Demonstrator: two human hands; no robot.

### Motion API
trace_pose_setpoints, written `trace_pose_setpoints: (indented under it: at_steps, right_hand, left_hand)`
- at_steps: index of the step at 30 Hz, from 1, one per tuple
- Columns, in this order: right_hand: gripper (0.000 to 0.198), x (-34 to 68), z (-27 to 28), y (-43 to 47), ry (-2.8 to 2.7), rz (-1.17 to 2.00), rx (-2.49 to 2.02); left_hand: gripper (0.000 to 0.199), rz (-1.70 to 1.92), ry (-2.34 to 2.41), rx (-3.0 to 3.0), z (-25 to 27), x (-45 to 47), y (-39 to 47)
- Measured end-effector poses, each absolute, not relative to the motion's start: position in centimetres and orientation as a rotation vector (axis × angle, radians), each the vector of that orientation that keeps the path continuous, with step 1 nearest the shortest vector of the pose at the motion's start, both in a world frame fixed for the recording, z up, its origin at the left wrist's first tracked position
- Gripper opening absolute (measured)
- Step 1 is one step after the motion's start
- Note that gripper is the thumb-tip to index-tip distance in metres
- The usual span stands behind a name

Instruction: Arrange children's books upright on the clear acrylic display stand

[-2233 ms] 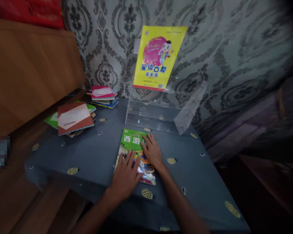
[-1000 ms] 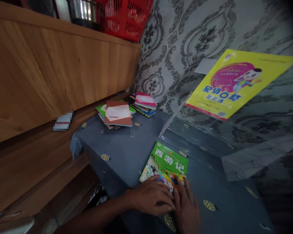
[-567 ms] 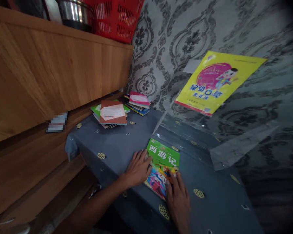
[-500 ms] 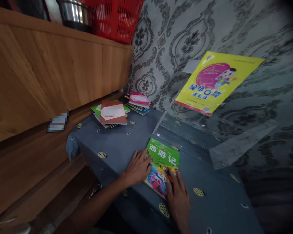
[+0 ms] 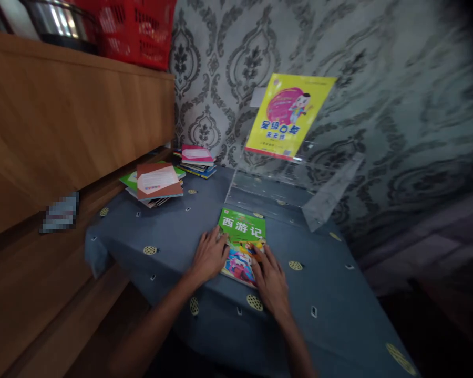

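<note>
A picture book (image 5: 242, 231) with a green top, white lettering and a colourful drawing lies flat on the cloth-covered table, near its front edge. On the book's left edge rests my left hand (image 5: 209, 256), its fingers stretched out and loosely spread. My right hand (image 5: 270, 278) lies over the lower right edge, fingers extended across part of the drawing. Neither hand lifts the book. Beyond it stands a clear acrylic stand (image 5: 268, 191), with a yellow workbook (image 5: 291, 116) propped upright in its top.
Left on the table is a stack of books topped by a brown one (image 5: 160, 181); behind it sits a smaller stack with a pink top (image 5: 197, 154). A wooden cabinet (image 5: 79, 115) borders the left side, carrying a red basket (image 5: 137, 31) and a metal pot (image 5: 65, 23). Patterned wallpaper (image 5: 220, 63) rises behind.
My view has turned to the right and tilted slightly, so everything sits further left in the picture. Both hands stay on the book, which keeps its place on the table.
</note>
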State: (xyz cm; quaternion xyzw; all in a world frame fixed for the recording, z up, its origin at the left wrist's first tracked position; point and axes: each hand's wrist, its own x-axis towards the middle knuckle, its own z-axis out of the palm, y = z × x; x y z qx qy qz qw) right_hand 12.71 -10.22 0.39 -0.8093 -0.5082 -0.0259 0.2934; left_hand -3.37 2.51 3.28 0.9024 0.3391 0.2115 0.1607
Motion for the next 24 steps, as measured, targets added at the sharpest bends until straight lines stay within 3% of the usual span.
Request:
trace_pose_setpoints:
  at_steps: [15,24]
  right_hand:
    - [0.045,11.6,2.5,-10.5,-1.349,-0.039,-2.256]
    - [0.053,10.9,3.4,-10.5,-1.429,-0.047,-2.366]
  left_hand:
    - [0.039,0.759,0.938,2.633,1.0,-3.1,3.4]
    - [0.044,0.679,1.03,2.702,0.3,-2.7,3.6]
